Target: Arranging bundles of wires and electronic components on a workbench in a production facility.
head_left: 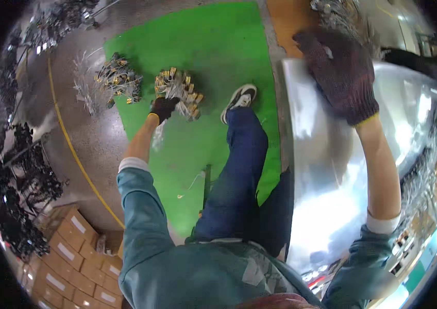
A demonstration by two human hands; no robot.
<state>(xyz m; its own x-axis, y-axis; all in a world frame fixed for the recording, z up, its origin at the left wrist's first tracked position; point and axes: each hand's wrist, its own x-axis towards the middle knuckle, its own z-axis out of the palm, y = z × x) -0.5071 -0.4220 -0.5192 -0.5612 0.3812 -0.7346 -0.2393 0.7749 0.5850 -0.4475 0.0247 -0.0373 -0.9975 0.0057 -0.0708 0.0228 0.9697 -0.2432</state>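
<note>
My left hand (164, 109), in a dark knit glove with a yellow cuff edge, is closed round a bundle of grey cables (180, 91) with many yellow-orange connector ends. The bundle hangs over the green floor, and pale cable ends trail below the fist. On the right, my right hand (339, 72), in a like glove, is raised over the far end of a shiny metal tabletop (321, 195). Its fingers are stretched out toward the far left and slightly blurred. A small pale spot shows by the fingers; what it is I cannot make out.
Another cable bundle (120, 80) is left of the held one. Black cable bundles (28, 190) hang along the left side, above stacked cardboard boxes (69, 252). More grey cables (339, 15) lie beyond my right hand. A loose cable (192, 184) is near my leg.
</note>
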